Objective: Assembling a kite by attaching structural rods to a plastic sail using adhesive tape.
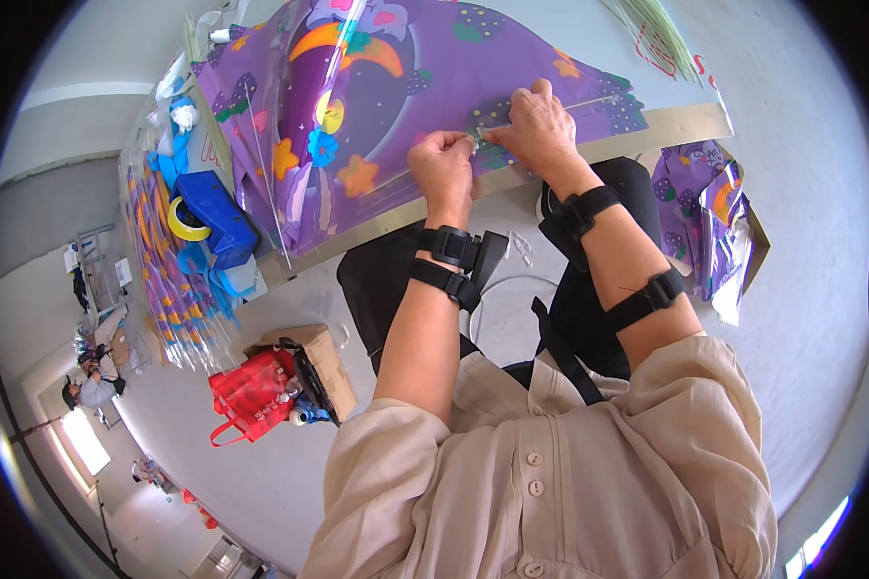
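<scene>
A purple film kite (434, 92) printed with stars, a moon and flowers lies spread over the table, thin rods along its edges. At its near edge my left hand (442, 172) is closed in a pinch on a small clear piece (475, 143). Just right of it, my right hand (543, 125) is closed, thumb and forefinger pressed down on the kite's edge by that piece. What the right fingertips hold is too small to make out. To the right of that hand, a thin rod (594, 101) runs along the film.
Left on the table are a blue tape dispenser (212, 217), yellow tape (187, 220) and a bundle of rolled printed film (169, 261). Pale rods (661, 39) lie at the far right. More purple film (700, 207) hangs at right. A red bag (253, 394) and cardboard box (323, 362) stand below.
</scene>
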Tool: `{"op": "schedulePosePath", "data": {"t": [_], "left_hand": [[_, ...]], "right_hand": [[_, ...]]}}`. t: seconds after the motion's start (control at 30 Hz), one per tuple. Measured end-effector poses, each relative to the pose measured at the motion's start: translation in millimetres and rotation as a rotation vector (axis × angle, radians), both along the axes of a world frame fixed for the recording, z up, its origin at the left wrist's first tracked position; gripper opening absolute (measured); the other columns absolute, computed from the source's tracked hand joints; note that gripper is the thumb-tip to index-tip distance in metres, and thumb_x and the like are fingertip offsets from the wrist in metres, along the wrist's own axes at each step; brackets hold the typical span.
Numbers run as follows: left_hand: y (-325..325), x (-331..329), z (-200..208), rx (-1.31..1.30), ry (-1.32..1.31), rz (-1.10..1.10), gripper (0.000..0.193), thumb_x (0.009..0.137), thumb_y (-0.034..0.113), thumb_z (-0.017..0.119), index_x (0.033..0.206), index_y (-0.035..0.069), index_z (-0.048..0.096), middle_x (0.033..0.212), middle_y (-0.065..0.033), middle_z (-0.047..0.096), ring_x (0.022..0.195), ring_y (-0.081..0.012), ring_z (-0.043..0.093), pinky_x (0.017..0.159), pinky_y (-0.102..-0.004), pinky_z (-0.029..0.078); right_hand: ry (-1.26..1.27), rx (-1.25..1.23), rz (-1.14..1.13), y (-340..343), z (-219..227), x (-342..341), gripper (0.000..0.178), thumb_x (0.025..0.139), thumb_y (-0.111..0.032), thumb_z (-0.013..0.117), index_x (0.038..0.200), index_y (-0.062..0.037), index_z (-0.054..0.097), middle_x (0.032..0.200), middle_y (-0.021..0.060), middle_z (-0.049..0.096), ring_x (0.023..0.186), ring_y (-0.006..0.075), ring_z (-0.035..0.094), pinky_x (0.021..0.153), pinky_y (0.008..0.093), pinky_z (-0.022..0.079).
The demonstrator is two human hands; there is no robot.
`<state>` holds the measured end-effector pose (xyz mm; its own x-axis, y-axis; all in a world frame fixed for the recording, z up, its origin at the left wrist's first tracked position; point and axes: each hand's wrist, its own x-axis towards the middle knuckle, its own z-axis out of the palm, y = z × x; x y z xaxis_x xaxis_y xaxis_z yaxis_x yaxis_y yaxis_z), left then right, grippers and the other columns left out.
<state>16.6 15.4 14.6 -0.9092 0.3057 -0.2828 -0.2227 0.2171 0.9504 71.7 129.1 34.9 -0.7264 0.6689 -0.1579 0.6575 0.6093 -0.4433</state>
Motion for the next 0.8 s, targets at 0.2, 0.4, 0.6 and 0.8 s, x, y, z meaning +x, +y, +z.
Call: {"op": "schedulePosePath", "data": {"t": [0.2, 0.4, 0.6, 0.8], "left_hand": [[-9.5, -10.7, -2.3, 0.111, 0.048, -0.045, 0.004, 0.075, 0.004, 0.064, 0.074, 0.0, 0.063, 0.065, 0.0009, 0.056, 0.05, -0.0059, 0.045, 0.04, -0.021, 0.03], [-18.0, -42.8, 35.2, -0.144, 0.252, -0.527, 0.006, 0.076, 0.004, 0.06, 0.075, -0.002, 0.06, 0.065, 0.0019, 0.054, 0.064, -0.0062, 0.048, 0.061, -0.0225, 0.04], [-23.0, -52.5, 54.2, -0.36, 0.673, -0.888, 0.008, 0.071, 0.004, 0.061, 0.078, 0.001, 0.062, 0.083, -0.007, 0.062, 0.079, -0.0217, 0.056, 0.074, -0.0313, 0.044], [-24.6, -48.7, 54.7, -0.376, 0.795, -0.943, 0.015, 0.069, 0.003, 0.061, 0.084, 0.001, 0.063, 0.102, -0.0103, 0.058, 0.096, -0.0259, 0.053, 0.084, -0.0315, 0.042]], "right_hand": [[0.023, -0.01, -0.015, -1.6, 1.0, -0.6, 0.047, 0.062, -0.032, 0.078, 0.095, -0.0014, 0.064, 0.108, 0.0159, 0.051, 0.101, 0.0316, 0.055, 0.081, 0.0395, 0.049], [0.074, -0.116, 0.013, 18.3, -11.1, 8.0, 0.028, 0.068, -0.025, 0.071, 0.089, -0.0066, 0.067, 0.102, 0.0172, 0.055, 0.093, 0.0327, 0.058, 0.079, 0.0383, 0.049], [0.455, -0.487, 0.237, 4.4, 14.2, 10.8, 0.017, 0.066, -0.016, 0.068, 0.078, -0.0051, 0.067, 0.082, 0.0116, 0.06, 0.079, 0.0262, 0.059, 0.072, 0.0349, 0.047], [0.685, -0.656, 0.252, -5.6, 2.1, 13.2, 0.011, 0.069, -0.009, 0.068, 0.074, -0.0006, 0.065, 0.076, 0.0072, 0.06, 0.071, 0.0179, 0.056, 0.064, 0.0287, 0.045]]}}
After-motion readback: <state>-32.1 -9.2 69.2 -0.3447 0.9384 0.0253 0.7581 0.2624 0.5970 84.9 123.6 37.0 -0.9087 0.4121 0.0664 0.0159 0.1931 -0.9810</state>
